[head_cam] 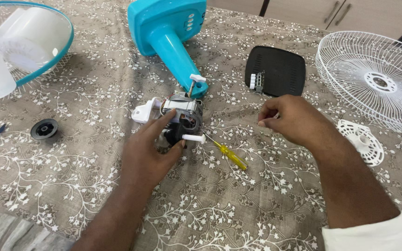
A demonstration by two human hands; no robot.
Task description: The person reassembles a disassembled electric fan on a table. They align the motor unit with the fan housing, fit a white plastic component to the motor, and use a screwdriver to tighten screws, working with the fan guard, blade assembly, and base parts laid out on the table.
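Note:
A grey fan motor (182,114) with a white shaft lies on the patterned tablecloth, joined to the teal fan stand (170,35). My left hand (147,148) rests against the motor, fingers around its near side. My right hand (289,122) hovers to the right of it, fingertips pinched together; whether something small sits between them cannot be told. A yellow-handled screwdriver (229,155) lies on the cloth between my hands.
A black cover plate (280,69) with a small white part lies behind my right hand. A white wire guard (378,79) and a white round fitting (363,141) are at the right. A teal-rimmed guard with fan blades (19,42) and a black cap (44,129) are at the left.

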